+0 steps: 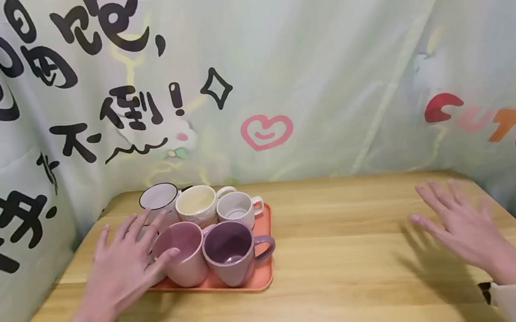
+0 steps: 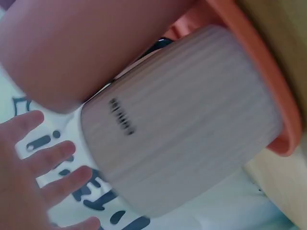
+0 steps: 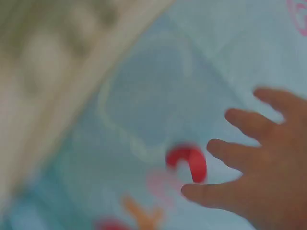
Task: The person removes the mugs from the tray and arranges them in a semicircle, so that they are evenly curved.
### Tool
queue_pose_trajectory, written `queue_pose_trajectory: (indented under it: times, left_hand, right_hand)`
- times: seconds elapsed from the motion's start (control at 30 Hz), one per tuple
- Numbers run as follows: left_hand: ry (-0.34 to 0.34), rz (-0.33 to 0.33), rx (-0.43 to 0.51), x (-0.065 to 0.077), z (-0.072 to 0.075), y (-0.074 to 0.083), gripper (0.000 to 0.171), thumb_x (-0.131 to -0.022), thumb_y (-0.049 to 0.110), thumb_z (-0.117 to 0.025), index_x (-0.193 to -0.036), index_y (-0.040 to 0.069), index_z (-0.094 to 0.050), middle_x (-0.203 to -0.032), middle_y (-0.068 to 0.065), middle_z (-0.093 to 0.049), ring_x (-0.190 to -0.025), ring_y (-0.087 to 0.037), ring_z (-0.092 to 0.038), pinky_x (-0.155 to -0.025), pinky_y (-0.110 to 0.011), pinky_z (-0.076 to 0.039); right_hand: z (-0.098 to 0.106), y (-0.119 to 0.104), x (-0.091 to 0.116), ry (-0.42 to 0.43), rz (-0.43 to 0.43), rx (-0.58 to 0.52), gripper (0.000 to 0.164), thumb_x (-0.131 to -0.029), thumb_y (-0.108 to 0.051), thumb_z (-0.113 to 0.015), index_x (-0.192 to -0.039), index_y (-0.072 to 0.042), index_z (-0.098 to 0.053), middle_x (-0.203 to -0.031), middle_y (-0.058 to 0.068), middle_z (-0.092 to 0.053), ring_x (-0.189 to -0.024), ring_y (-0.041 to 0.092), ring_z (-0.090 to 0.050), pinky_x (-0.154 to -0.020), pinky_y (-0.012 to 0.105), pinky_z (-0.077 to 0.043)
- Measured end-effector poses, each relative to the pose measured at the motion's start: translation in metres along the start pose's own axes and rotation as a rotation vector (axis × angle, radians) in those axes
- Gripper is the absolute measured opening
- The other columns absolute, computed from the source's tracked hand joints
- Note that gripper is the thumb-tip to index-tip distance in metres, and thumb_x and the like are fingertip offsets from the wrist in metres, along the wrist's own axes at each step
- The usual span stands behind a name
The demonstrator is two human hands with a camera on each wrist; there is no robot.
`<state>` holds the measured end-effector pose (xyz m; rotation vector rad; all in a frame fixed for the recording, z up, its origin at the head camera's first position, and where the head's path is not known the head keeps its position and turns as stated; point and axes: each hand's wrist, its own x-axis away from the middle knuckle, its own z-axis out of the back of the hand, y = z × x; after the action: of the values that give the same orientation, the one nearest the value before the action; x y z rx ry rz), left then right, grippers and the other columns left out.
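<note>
My left hand (image 1: pixel 123 263), fingers spread, hovers over the left side of an orange tray (image 1: pixel 266 275) of mugs. Nearest it are a pink mug (image 1: pixel 187 261) and a pale ribbed mug (image 2: pixel 182 124) with small dark lettering, mostly hidden by the hand in the head view. Beside the pink one stands a purple mug (image 1: pixel 232 263), its handle pointing right. Behind them are a white mug with a dark rim (image 1: pixel 160 197), a cream mug (image 1: pixel 196 203) and a small white mug (image 1: pixel 236 211). Far to the right, my right hand (image 1: pixel 465 232) hangs above the table, fingers spread, holding nothing.
The wooden table (image 1: pixel 350 278) extends right of the tray. A pale curtain (image 1: pixel 324 67) with printed lettering and a pink heart encloses the back and sides, close to the table's edges.
</note>
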<state>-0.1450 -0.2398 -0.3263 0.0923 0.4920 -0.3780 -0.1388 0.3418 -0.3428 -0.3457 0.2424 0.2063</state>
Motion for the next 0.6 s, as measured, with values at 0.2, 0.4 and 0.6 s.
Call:
queue_pose_trajectory:
  times: [0.2,0.4,0.6]
  left_hand:
    - [0.3,-0.027,-0.001,-0.006,0.011,-0.007,0.048,-0.101,0.045,-0.055,-0.125,0.005,-0.066,-0.111,-0.02,-0.07,-0.09,-0.047,-0.066,-0.073,-0.062,-0.049]
    - [0.264,0.126,0.151,0.005,0.012,-0.03,0.03,-0.096,0.015,-0.068,-0.124,0.005,-0.067,-0.114,-0.017,-0.069,-0.083,-0.038,-0.067,-0.064,-0.056,-0.051]
    - [0.239,0.275,0.555,0.022,-0.001,-0.062,0.024,-0.104,-0.001,-0.049,-0.121,-0.002,-0.066,-0.11,0.018,-0.066,-0.088,0.011,-0.058,-0.071,-0.01,-0.045]
  right_hand:
    - [-0.005,-0.027,-0.019,0.107,0.007,-0.34,0.038,-0.106,-0.022,-0.057,-0.138,-0.002,-0.061,-0.132,0.022,-0.062,-0.096,0.007,-0.063,-0.078,0.012,-0.041]
    - [-0.012,-0.035,-0.042,0.001,-0.063,-0.624,0.038,-0.107,-0.021,-0.055,-0.131,0.007,-0.06,-0.12,0.009,-0.07,-0.098,-0.005,-0.063,-0.08,0.019,-0.051]
    - [-0.013,-0.034,-0.051,-0.014,-0.119,-0.882,0.028,-0.105,-0.019,-0.058,-0.123,0.003,-0.062,-0.105,-0.013,-0.072,-0.094,0.006,-0.069,-0.079,0.023,-0.055]
